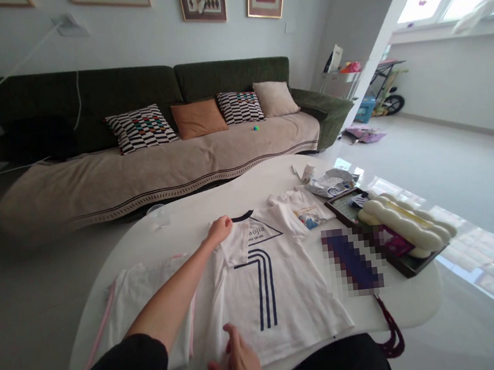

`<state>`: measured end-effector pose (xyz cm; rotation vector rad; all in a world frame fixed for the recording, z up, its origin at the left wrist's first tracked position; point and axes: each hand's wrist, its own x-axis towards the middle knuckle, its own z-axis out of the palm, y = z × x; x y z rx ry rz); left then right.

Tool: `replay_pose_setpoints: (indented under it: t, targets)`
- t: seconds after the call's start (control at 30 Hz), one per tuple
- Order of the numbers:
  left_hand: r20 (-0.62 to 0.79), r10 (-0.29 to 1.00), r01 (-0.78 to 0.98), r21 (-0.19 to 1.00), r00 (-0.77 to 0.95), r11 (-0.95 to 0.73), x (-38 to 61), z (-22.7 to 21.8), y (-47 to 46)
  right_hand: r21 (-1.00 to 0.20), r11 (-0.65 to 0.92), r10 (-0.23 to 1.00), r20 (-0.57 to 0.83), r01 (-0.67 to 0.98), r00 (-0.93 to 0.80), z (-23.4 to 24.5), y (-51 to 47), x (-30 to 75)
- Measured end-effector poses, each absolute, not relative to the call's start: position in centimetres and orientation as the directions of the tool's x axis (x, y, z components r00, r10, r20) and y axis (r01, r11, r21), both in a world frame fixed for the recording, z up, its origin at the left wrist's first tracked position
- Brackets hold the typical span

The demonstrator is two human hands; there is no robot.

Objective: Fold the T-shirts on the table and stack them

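Note:
A white T-shirt (268, 300) with dark blue stripes and a dark collar lies flat on the white table (188, 214). My left hand (219, 230) reaches far across and grips the shirt's left shoulder, where the sleeve is folded inward over the chest. My right hand (238, 363) rests near the table's front edge on the shirt's lower hem, fingers loosely spread, pressing the cloth down. A second white garment with pink trim (143, 290) lies under my left forearm, to the left of the shirt.
Right of the shirt are another folded white top (305, 209), a dark tray (407, 263) carrying a cream ridged object (405, 221), a crumpled plastic bag (331, 183) and a dark red cord (390, 329). A clear cup (159, 215) stands at the far edge. A green sofa (158, 141) sits behind.

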<state>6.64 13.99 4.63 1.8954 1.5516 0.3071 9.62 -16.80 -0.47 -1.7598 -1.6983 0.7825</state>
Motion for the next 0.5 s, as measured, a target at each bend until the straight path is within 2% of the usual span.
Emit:
replay_pose_setpoints:
  t: [0.17,0.33,0.5]
  targets:
    - [-0.064,0.927,0.799,0.531,0.368,-0.281,1.2,3.1,13.8,-0.656,0.042,0.976,-0.134,0.753,-0.171,2.2,-15.9,8.4]
    - [-0.008,0.909,0.807,0.464,0.417,-0.366,0.2,2.4,15.9,-0.648,-0.090,0.983,-0.180,0.756,-0.037,2.8,-15.1,8.4]
    - [-0.073,0.907,0.842,0.408,0.414,-0.352,1.3,1.5,18.4,-0.669,-0.127,0.987,-0.155,0.732,0.029,1.6,-15.3,9.1]
